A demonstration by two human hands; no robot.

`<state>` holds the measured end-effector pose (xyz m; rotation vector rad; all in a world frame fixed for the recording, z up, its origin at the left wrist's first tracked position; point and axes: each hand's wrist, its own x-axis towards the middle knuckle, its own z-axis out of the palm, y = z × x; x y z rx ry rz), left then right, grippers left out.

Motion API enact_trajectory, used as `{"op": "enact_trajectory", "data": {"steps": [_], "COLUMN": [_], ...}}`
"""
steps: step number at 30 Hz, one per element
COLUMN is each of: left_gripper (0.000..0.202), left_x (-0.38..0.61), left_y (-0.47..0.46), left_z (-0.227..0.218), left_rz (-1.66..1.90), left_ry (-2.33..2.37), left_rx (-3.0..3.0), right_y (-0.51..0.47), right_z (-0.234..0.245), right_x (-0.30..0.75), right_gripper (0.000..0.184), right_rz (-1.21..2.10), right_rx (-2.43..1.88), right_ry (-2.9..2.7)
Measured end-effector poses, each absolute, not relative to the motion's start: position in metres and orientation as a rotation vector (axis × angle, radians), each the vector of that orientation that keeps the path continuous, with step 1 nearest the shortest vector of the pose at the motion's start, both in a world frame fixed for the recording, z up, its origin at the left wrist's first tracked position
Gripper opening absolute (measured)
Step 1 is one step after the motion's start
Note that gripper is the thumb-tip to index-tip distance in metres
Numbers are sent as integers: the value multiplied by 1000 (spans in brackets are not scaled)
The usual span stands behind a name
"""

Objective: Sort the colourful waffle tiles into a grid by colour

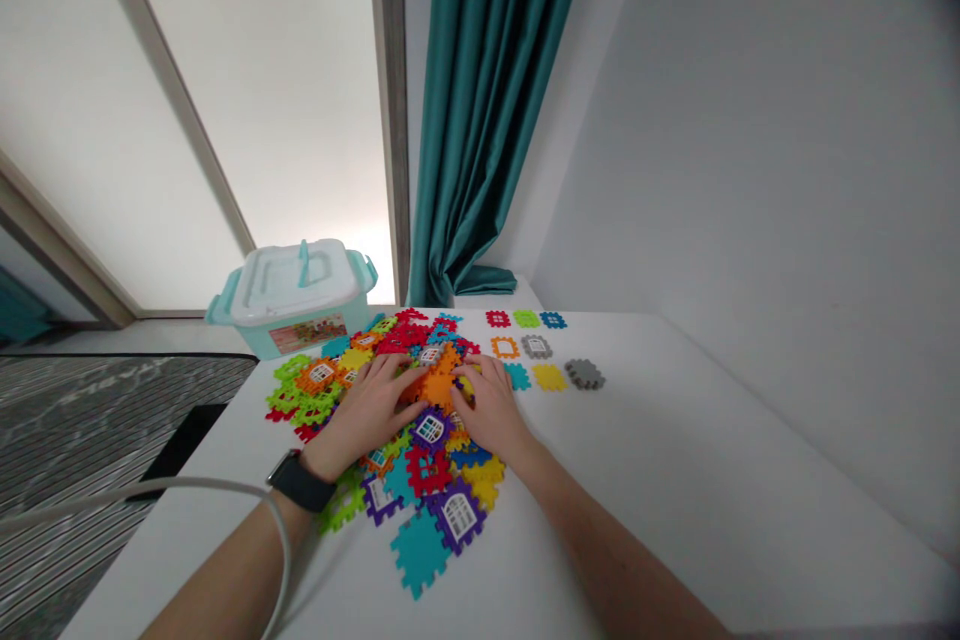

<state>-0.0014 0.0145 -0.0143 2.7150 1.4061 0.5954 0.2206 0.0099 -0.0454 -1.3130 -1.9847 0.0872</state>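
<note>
A heap of colourful interlocking plastic window tiles (390,440) covers the middle of the white table (675,480). My left hand (367,405) rests on the heap with its fingers spread, its fingertips reaching an orange tile (439,382). My right hand (487,405) lies just to the right, with its fingers on the tiles near a yellow piece (466,382). Neither hand lifts anything. A large teal tile (418,550) lies at the heap's near edge.
Beyond the heap, several single tiles (529,348) lie apart in rows at the right. A teal storage box (292,298) with a white lid stands at the far left corner. A cable crosses my left wrist, which wears a black watch (301,481). A striped rug lies left of the table.
</note>
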Motion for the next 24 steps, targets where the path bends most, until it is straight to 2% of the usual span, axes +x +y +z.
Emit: {"op": "enact_trajectory", "data": {"steps": [24], "left_gripper": [14], "left_x": [3], "left_y": [10], "left_z": [-7], "left_rz": [924], "left_ry": [1330], "left_rx": [2583], "right_y": [9], "right_z": [-34], "right_x": [219], "right_gripper": [7], "right_rz": [272], "right_rx": [-1116], "right_ry": [-1903]}}
